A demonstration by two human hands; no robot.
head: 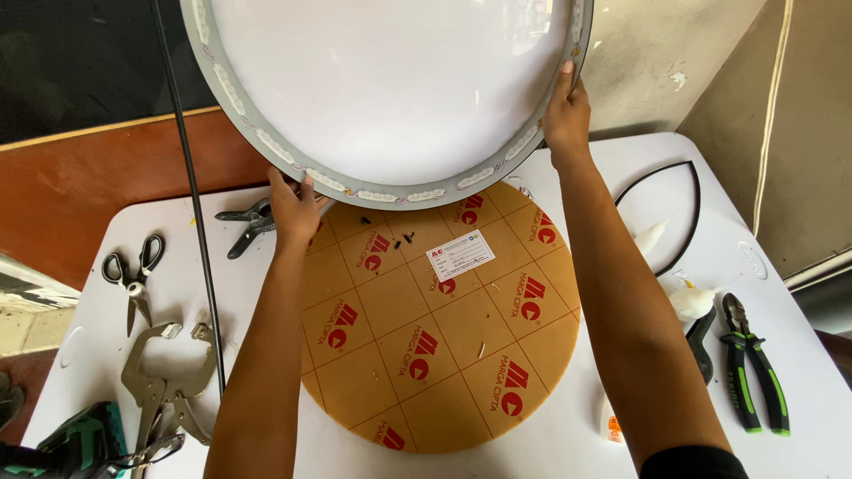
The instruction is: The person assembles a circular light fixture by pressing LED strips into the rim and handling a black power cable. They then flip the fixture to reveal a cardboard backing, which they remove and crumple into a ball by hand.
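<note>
Both hands, left hand [295, 208] and right hand [566, 115], grip the rim of the round white cover [390, 80], already raised clear of the brown paper-covered disc [435, 328] lying on the surface [710, 231].

Held up on edge over the white table [639, 160]: a large round white lamp cover [390, 80] with a grey rim. Gripped at the lower rim by the left hand [295, 208], at the right rim by the right hand [566, 120], fingers curled over the edge. Below both hands, flat on the table, a round brown-papered disc [439, 328] with small black screws [401, 239] near its top. Left of the left hand, a black spring clamp [248, 226], scissors [133, 279] and locking pliers [164, 381]. Right of the right arm, green-handled pliers [754, 364] and a black cable loop [683, 213].
</note>
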